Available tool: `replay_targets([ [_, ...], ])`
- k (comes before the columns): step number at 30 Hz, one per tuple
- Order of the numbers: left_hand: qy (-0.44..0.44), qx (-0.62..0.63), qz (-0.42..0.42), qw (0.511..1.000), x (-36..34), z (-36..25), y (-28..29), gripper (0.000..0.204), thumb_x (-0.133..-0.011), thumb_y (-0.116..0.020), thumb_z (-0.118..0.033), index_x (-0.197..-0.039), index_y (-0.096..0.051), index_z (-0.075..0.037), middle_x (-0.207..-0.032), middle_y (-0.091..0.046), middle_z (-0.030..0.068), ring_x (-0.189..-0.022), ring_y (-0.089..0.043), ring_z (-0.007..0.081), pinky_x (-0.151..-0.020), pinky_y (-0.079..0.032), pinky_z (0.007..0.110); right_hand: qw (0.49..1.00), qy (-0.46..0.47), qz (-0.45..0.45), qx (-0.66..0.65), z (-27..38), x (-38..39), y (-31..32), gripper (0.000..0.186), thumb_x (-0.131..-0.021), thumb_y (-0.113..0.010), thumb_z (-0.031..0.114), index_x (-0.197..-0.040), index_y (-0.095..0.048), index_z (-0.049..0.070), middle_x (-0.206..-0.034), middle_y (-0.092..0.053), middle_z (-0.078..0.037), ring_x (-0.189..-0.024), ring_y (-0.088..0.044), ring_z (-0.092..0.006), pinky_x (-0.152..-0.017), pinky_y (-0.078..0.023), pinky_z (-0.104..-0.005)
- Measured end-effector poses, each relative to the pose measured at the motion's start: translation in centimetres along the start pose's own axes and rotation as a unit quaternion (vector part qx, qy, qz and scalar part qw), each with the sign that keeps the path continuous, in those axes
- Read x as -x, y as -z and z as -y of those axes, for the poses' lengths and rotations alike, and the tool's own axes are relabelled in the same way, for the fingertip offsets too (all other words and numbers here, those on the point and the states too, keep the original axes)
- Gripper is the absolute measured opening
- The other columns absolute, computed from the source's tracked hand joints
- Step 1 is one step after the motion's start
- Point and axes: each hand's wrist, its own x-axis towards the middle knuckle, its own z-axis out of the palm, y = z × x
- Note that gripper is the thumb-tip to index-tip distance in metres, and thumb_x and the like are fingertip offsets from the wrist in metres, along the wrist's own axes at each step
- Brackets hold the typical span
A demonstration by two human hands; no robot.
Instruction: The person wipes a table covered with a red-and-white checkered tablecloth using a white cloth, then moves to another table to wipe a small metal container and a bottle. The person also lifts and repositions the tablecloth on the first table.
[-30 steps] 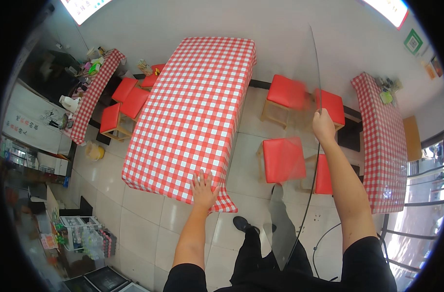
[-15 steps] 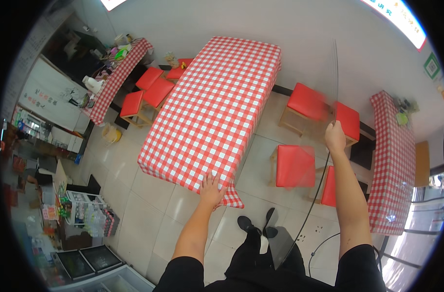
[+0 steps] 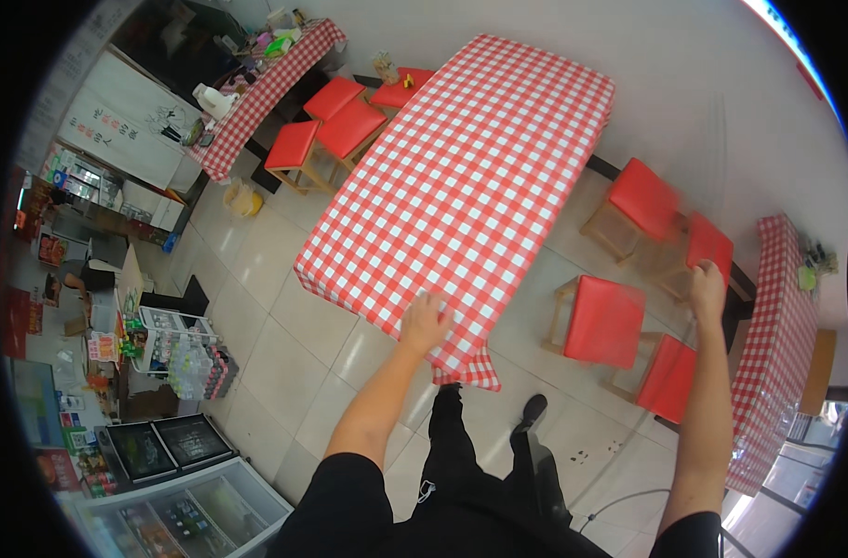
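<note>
A long table wears a red-and-white checked tablecloth, which hangs down over its near edge. My left hand rests on the cloth close to the near right corner, with its fingers spread and nothing held. Out to the right, my right hand is closed around the edge of a large see-through sheet. The sheet stands upright beside me, and the stools show through it. Its outline is faint and blurred, so I cannot tell whether it is glass or plastic.
Red-topped stools stand right of the table, with more at its left. A second checked table is at the far right; a cluttered one stands far left. A glass-topped freezer is at the lower left. A cable lies near my feet.
My view has turned, so the table sits further up and right. My right hand is still on the sheet, whose dark edge now looks paler. My feet have stepped apart.
</note>
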Motion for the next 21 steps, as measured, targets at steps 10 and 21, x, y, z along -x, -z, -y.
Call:
replay_targets([
  [10,0.119,-0.148,-0.214,0.958,-17.7,26.0,12.5,0.072,-0.101,-0.064,-0.04,-0.161,-0.039,-0.007,-0.168,-0.034,0.0216,-0.156,-0.03,0.0408,-0.127,-0.025,0.056,0.989,-0.024,0.061,-0.136,-12.8,-2.2,2.8,0.036,-0.104,-0.06,0.016,-0.133,-0.064,-0.005,-0.128,-0.069,-0.012,-0.116,-0.065,-0.0209,-0.1,-0.05,-0.0323],
  [21,0.054,-0.127,-0.144,0.98,-24.9,27.2,14.7,0.066,-0.096,-0.068,-0.033,-0.152,-0.048,-0.004,-0.157,-0.047,0.0232,-0.145,-0.045,0.0408,-0.119,-0.037,0.052,0.989,-0.075,0.067,-0.107,-6.9,0.5,3.4,0.038,-0.107,-0.059,0.018,-0.137,-0.06,-0.005,-0.126,-0.066,-0.008,-0.11,-0.062,-0.0149,-0.094,-0.049,-0.0274],
])
